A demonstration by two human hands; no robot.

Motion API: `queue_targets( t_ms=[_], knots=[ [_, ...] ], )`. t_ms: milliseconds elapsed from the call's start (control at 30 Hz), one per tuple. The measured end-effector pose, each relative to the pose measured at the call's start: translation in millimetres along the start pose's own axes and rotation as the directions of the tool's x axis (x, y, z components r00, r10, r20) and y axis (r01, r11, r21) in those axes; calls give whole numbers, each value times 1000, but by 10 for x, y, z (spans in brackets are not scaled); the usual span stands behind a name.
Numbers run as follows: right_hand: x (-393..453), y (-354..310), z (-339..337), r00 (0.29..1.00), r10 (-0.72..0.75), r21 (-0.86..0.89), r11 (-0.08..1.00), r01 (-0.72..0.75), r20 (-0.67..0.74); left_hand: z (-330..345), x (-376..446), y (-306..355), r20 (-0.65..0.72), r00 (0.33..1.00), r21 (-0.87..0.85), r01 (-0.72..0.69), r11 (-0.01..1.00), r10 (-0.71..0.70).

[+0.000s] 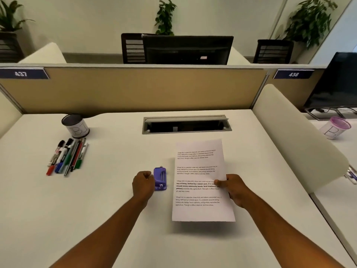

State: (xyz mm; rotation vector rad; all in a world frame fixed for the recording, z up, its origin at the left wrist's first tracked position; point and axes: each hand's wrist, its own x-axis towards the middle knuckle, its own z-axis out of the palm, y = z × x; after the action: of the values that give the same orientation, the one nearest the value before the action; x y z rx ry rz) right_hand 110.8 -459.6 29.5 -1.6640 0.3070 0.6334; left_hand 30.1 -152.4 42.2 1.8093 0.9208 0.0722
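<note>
A printed sheet of paper (199, 171) with several text paragraphs hangs just above the white desk (108, 209) and casts a shadow under its near edge. My right hand (234, 188) pinches its right edge, thumb on top of the page. A small purple stapler (160, 177) lies flat on the desk just left of the sheet. My left hand (144, 183) is against the stapler's left side with its fingers curled and covers its lower left corner.
Several markers and pens (66, 156) lie in a row at the left, in front of a dark cup labelled "B" (76, 125). An open cable hatch (186, 124) sits at the back centre. A beige partition (135, 88) closes the back and a padded divider (297, 136) the right.
</note>
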Motion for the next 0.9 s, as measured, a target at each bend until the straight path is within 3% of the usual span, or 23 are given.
queue_targets(
  t_ms=[367, 567, 900],
  knots=[
    [282, 91, 217, 995, 87, -3, 996, -87, 53, -133, 275, -6, 281, 957, 173, 27, 984, -76],
    [406, 89, 329, 993, 104, -9, 995, -103, 61, -126, 535, 54, 348, 930, 84, 94, 992, -118],
    [564, 71, 349, 992, 103, -13, 995, -102, 79, -58, 723, -9, 376, 909, 92, 153, 984, -177]
  ],
)
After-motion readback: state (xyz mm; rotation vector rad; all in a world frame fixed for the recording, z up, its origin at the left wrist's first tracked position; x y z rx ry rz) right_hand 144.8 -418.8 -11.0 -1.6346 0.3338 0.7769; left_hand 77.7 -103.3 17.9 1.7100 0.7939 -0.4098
